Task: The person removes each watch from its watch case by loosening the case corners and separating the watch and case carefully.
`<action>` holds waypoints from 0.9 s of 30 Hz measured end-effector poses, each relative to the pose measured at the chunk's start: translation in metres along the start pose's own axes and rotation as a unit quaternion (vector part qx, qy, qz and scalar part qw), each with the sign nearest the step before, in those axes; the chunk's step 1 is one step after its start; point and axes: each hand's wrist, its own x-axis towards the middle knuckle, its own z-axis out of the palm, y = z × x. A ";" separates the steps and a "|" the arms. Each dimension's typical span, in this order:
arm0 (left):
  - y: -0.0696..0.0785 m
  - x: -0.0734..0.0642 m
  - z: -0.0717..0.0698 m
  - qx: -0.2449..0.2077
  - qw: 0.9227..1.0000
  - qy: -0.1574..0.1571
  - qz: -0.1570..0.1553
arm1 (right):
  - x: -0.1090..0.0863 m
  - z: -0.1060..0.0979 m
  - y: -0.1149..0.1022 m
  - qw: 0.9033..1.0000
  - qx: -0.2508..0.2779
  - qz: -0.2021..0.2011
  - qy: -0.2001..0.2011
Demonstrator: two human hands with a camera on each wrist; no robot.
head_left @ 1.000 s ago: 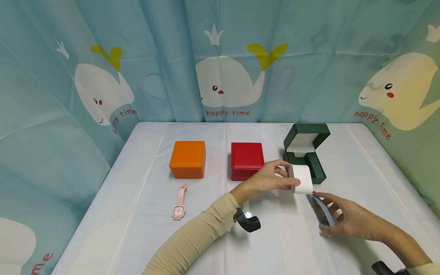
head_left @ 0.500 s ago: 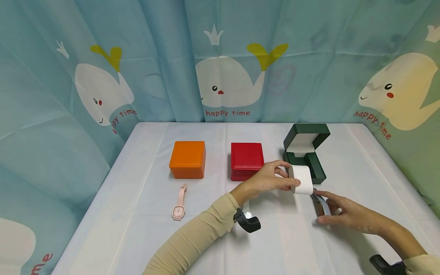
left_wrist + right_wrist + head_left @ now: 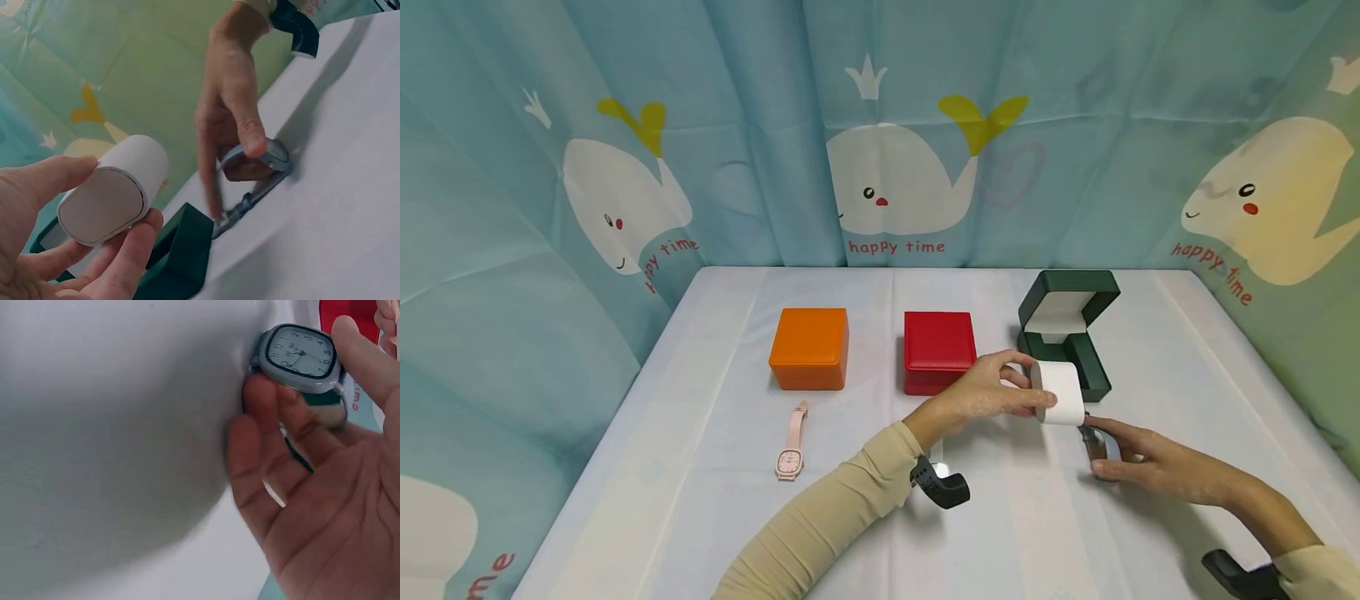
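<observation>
My left hand (image 3: 981,392) holds a white watch pillow (image 3: 1060,393) between thumb and fingers, raised in front of the open green watch box (image 3: 1092,367). In the left wrist view, the pillow's flat rounded end (image 3: 103,206) faces the camera. Just right of it, low over the tablecloth, my right hand (image 3: 1172,462) grips a wristwatch (image 3: 301,355) with a blue-grey strap. Thumb and fingers are at the watch's case, its numbered dial showing in the right wrist view. The strap bends into a curve, and the index fingertip reaches its far end, close to the pillow.
A closed red box (image 3: 938,350) stands left of the green one, with a closed orange box (image 3: 809,348) farther left. A pink watch (image 3: 792,446) lies before the orange box. Another watch (image 3: 938,465) is mostly hidden under my left forearm. A whale-print curtain (image 3: 760,125) surrounds the table.
My right hand has shifted slightly left and away from me with the watch, its strap now more bent. The left hand and the pillow have stayed nearly still.
</observation>
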 end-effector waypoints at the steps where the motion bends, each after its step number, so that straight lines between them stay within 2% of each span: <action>1: 0.000 0.000 0.000 0.000 1.000 0.000 0.000 | 0.001 0.001 0.001 1.000 0.011 -0.001 0.008; 5: 0.000 0.000 0.000 0.000 1.000 0.002 -0.002 | 0.004 0.006 0.004 0.997 0.029 0.007 0.068; 9: 0.000 0.000 0.001 -0.009 1.000 0.004 0.002 | 0.007 0.011 0.005 0.990 -0.003 0.014 0.138; 13: 0.000 0.000 0.001 -0.009 1.000 0.006 0.003 | 0.008 0.015 0.005 0.984 -0.047 0.007 0.174; 18: 0.000 0.000 0.000 -0.006 1.000 0.006 0.002 | 0.006 0.016 0.006 0.976 -0.106 -0.002 0.192; 27: 0.001 0.000 -0.001 0.003 1.000 0.007 -0.003 | -0.002 0.017 0.012 0.977 -0.094 -0.051 0.183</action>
